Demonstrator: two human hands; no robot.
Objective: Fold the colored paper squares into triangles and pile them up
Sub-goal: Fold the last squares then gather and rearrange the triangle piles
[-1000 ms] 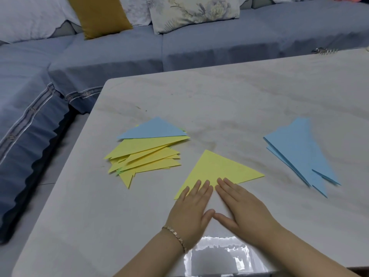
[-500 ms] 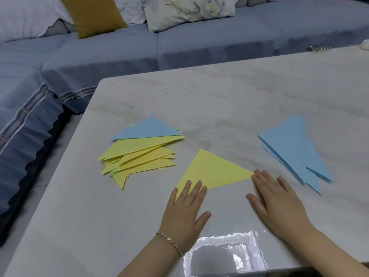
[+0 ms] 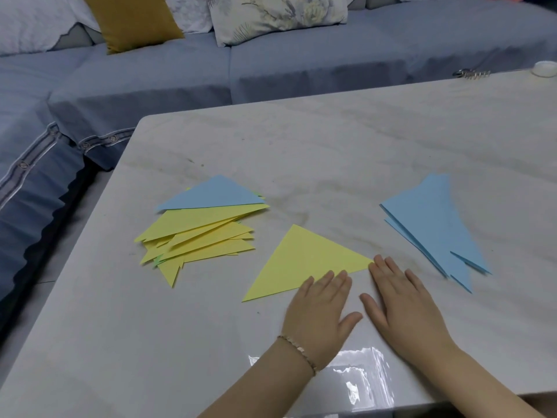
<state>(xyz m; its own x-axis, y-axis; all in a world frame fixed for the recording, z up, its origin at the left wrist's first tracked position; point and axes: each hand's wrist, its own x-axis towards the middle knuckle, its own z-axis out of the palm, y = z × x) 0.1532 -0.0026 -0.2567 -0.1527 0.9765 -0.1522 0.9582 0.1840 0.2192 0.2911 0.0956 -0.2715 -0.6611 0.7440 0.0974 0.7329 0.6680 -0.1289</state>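
As the grip stands: both hands bare, fingers straight and lying close together, palms down on the table [image 3: 331, 146]; neither one clasps anything.
Left grip [image 3: 319, 309]: flat, fingers pointing away from the body, thumb spread out to the right; fingertips [image 3: 333, 277] rest on the near edge of the yellow triangle [image 3: 307, 260].
Right grip [image 3: 404, 303]: flat on bare table, thumb spread to the left towards the left thumb, the two thumbs apart; fingertips [image 3: 380, 262] sit at the triangle's right-hand corner, contact too close to call.
Wrists: forearms come in from the lower edge of the view, angled towards each other; thin beaded bracelet [image 3: 297, 352] on the left wrist.
Yellow triangle: folded, lying flat and alone between the two paper heaps, apex away from the person.
Pile of triangles [image 3: 205, 233]: left of the yellow triangle and apart from it; loosely fanned, mostly yellow, slivers of green at the edges, one blue triangle [image 3: 211, 194] on top at the far side.
Blue paper stack [image 3: 434, 218]: right of the hands and apart from them, sheets fanned with pointed corners sticking out.
Table: pale, marbled, glossy; bright glare near its front edge.
Far right edge of table: small metal clip [image 3: 471, 74] and a white round object [image 3: 544, 68], too small to identify.
Behind: grey-blue sofa [image 3: 301, 64] with a mustard cushion [image 3: 132, 19] and a floral cushion [image 3: 277, 13].
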